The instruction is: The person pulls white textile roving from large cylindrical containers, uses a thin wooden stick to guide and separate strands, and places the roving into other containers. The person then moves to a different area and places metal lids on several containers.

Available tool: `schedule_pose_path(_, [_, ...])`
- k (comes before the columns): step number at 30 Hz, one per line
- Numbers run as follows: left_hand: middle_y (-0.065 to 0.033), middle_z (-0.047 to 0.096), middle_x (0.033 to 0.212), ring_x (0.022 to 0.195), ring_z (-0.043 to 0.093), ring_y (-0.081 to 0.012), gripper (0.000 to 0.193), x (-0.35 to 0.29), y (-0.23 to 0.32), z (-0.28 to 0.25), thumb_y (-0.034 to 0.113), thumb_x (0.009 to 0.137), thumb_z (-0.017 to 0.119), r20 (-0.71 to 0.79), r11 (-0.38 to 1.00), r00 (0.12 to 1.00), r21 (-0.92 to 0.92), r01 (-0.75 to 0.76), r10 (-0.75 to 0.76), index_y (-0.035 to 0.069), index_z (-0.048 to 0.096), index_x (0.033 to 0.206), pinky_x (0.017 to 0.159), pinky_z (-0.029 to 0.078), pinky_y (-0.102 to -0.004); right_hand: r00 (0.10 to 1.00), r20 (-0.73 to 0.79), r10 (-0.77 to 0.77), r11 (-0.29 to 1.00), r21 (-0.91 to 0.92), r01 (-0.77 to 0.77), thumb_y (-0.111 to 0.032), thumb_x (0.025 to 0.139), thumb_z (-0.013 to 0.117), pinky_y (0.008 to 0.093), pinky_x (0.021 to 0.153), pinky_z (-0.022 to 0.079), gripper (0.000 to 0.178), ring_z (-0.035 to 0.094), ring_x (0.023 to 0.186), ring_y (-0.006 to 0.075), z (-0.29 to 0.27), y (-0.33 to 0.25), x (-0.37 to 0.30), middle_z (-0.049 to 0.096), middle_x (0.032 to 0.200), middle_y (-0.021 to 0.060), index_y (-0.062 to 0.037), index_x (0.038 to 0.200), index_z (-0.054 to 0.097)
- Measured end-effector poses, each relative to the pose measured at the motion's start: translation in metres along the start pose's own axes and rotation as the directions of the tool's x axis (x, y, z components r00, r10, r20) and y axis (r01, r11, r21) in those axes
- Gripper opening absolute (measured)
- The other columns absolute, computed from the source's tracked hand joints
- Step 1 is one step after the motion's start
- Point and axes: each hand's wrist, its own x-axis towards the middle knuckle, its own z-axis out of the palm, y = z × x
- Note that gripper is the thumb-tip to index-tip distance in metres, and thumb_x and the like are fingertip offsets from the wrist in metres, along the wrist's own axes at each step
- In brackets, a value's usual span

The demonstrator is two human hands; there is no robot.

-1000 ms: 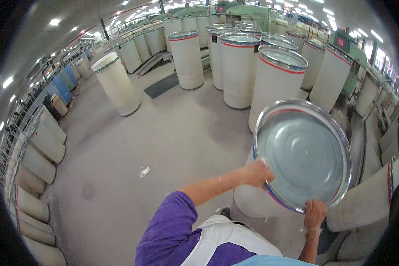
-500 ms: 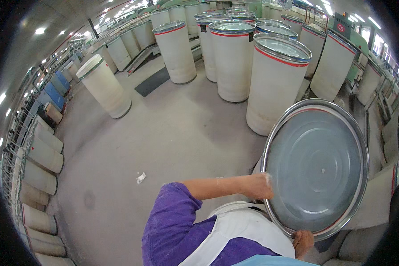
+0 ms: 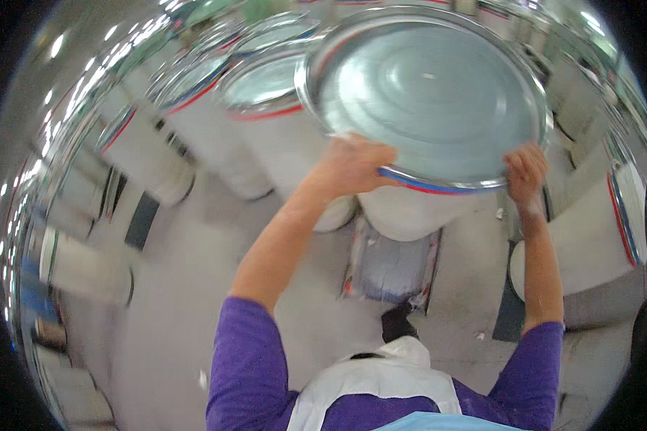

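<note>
Straight ahead of me a tall white can [image 3: 402, 217] has a shiny metal rim with a blue and red band beneath it. Its grey-green round plate [image 3: 424, 97] lies inside the rim, marked with concentric rings. My left hand [image 3: 356, 164] is closed round the near left part of the rim. On the near right part, my right hand [image 3: 527, 172] is closed round the same rim. Both arms stretch forward, and the picture is somewhat smeared by motion.
Several similar cans stand behind and to the left, the closest being a red-banded can [image 3: 269, 133]. Another can [image 3: 575, 237] leans in view at right. A flat grey panel with raised edges [image 3: 392, 266] lies on the floor before my foot. A dark strip [image 3: 509, 298] is right of it.
The view has swung right, so the can now stands ahead of me instead of at my right. My arms have stretched out, and my right hand has shifted from the rim's bottom to its right side.
</note>
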Motion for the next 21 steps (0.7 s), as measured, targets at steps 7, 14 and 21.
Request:
schedule_pose_path(7, [-0.0065,0.062,0.058,0.057,0.064,-0.0263,0.052,0.227,-0.079,0.098,0.056,0.060,0.078,-0.145,0.979,0.984,0.163,0.123,-0.099,0.009,0.060,0.074,0.052,0.047,-0.0369,0.890,-0.201,0.410,0.877,-0.181,-0.445,-0.019,0.094,0.046,0.0407,0.095,0.042,0.030,0.054,0.109,0.0314,0.116,0.169,0.051,0.059,0.117,0.0140,-0.0082,0.118,0.060])
schedule_pose_path(14, [-0.0111,0.069,0.088,0.082,0.066,-0.0310,0.068,0.418,-0.151,0.182,0.066,0.062,0.071,-0.071,0.908,0.969,0.338,0.247,-0.237,0.011,0.064,0.100,0.071,0.050,-0.0407,0.026,0.899,0.437,0.542,-0.240,-0.805,-0.021,0.090,0.052,0.0417,0.074,0.051,0.041,0.064,0.089,0.0317,0.065,0.084,-0.232,0.065,0.101,0.0148,-0.0160,0.130,0.048])
schedule_pose_path(21, [-0.0137,0.066,0.083,0.079,0.064,-0.0312,0.063,0.517,-0.244,0.228,0.060,0.062,0.075,-0.050,0.897,0.963,0.356,0.264,-0.263,0.006,0.063,0.092,0.069,0.047,-0.0423,-0.798,0.522,0.301,0.017,-0.840,-0.542,-0.043,0.096,0.037,0.0473,0.092,0.044,0.048,0.057,0.110,0.0358,-0.132,-0.024,-0.460,0.061,0.117,0.0173,-0.0077,0.121,0.056])
